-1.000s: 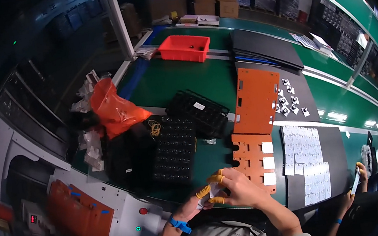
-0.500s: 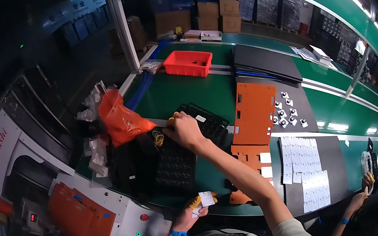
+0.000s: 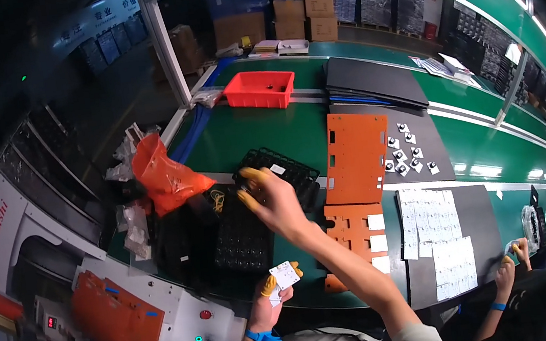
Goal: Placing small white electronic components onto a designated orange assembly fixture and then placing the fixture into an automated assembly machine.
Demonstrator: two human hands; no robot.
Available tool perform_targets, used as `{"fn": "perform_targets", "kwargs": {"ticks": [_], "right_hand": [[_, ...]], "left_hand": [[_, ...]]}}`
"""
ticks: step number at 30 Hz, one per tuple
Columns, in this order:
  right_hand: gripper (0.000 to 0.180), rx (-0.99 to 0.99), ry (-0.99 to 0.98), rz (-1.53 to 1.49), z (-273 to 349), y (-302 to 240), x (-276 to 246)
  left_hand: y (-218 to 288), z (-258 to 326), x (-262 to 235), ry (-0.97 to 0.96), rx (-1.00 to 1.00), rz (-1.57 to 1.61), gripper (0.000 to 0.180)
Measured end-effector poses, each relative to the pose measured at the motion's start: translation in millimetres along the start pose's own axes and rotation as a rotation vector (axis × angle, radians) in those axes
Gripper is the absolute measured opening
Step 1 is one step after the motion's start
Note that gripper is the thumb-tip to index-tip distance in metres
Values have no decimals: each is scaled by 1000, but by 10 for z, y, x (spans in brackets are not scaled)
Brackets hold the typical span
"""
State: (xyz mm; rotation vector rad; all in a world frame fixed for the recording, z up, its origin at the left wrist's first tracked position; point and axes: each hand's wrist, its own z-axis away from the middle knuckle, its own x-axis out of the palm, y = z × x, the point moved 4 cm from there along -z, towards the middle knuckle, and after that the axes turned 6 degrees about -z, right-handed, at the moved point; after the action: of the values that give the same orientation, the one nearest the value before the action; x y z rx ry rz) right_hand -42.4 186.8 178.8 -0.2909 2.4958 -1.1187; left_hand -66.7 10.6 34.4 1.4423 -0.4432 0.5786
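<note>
My left hand (image 3: 265, 310), with yellow finger covers and a blue wristband, grips white square circuit boards (image 3: 284, 275) between thumb and fingers. One board lies flat on top, with another partly showing beneath it. Above the black compartment trays (image 3: 244, 239), my right hand (image 3: 278, 204) is raised with thumb and forefinger apart. Nothing shows between those fingertips, which also wear yellow covers. A second black tray (image 3: 301, 179) lies just beyond it, with a pale label on top. Yellow rubber bands (image 3: 218, 202) lie left of my right hand.
An orange bag (image 3: 168, 176) and a red bin (image 3: 260, 90) stand beyond the trays. Orange fixture plates (image 3: 357, 160), rows of white boards (image 3: 437, 215) and boards with black parts (image 3: 414, 152) lie to the right. A co-worker's hands (image 3: 512, 260) work at far right.
My right hand has drawn back from the trays toward me, and its fingers have spread. My left hand still holds the boards, now tilted. The co-worker's hands have come together.
</note>
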Motion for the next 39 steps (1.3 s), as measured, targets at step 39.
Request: {"fn": "perform_targets", "kwargs": {"ticks": [39], "right_hand": [[36,96,-19,91,1660,-456,-1523]], "left_hand": [[229,-160,1138,145,688,-1097,63]]}}
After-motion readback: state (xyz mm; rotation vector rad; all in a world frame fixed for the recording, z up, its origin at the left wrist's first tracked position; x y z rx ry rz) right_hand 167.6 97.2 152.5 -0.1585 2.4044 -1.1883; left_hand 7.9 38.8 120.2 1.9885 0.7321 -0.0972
